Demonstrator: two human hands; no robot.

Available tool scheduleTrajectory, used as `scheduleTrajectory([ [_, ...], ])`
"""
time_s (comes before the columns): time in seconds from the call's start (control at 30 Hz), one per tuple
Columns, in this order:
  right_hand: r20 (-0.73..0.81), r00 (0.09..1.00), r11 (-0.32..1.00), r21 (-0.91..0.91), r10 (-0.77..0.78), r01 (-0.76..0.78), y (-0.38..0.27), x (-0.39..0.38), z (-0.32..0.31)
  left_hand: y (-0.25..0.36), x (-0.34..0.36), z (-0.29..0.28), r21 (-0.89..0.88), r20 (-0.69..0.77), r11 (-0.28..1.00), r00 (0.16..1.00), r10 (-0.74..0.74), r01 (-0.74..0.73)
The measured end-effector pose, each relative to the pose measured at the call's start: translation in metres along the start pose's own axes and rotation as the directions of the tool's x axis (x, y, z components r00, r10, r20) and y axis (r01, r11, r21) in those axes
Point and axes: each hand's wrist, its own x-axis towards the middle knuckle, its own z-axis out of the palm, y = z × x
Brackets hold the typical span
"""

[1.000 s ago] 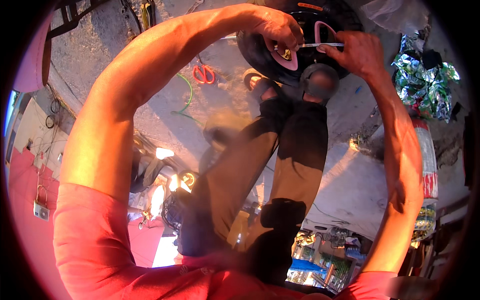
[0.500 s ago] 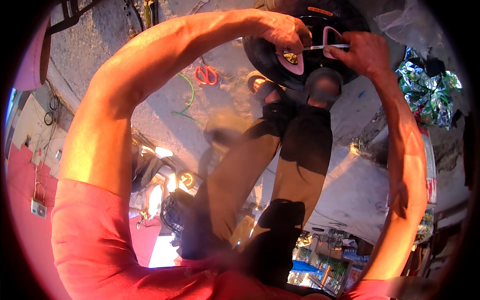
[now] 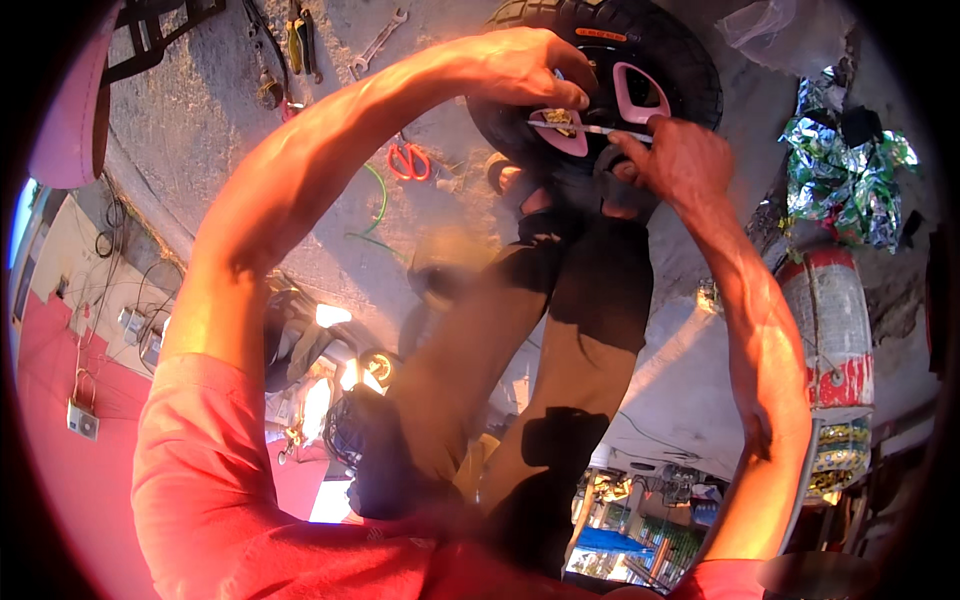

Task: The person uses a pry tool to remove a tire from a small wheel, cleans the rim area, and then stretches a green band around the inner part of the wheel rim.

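Observation:
A black tyre (image 3: 700, 75) with pink wheel openings (image 3: 628, 80) lies at the top, beside my sandalled feet (image 3: 540, 195). My left hand (image 3: 540, 70) is on the wheel with fingers curled; what is inside them is hidden. My right hand (image 3: 680, 160) grips a slim pale metal bar (image 3: 600, 130), which runs left across the lower pink opening, below my left fingers, over a gold part (image 3: 560, 122).
Pliers (image 3: 298, 40), a wrench (image 3: 382, 40) and red-handled scissors (image 3: 408, 160) lie on the concrete floor (image 3: 200, 120), near a green wire (image 3: 380, 200). Crumpled foil wrappers (image 3: 840, 170) and a red-and-white cylinder (image 3: 830, 330) are at right.
My right hand has moved down and left with the bar, which now sits lower on the wheel. My left hand has shifted left and off the bar's middle.

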Motion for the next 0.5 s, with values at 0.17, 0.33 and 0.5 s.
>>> scheduleTrajectory([
  [0.17,0.119,0.993,0.995,0.103,-0.013,0.0,0.003,0.005,-0.013,-0.007,-0.022,-0.007,-0.143,-0.669,0.967,0.7,-0.251,0.211],
  [0.33,0.075,0.997,0.998,0.057,-0.029,0.024,0.009,0.021,-0.011,-0.031,0.001,0.0,-0.184,-0.609,0.942,0.72,-0.334,0.281],
  [0.5,0.187,0.982,0.999,0.02,0.033,-0.038,-0.016,0.006,-0.028,-0.038,0.003,0.001,-0.207,-0.633,0.94,0.695,-0.34,0.272],
])
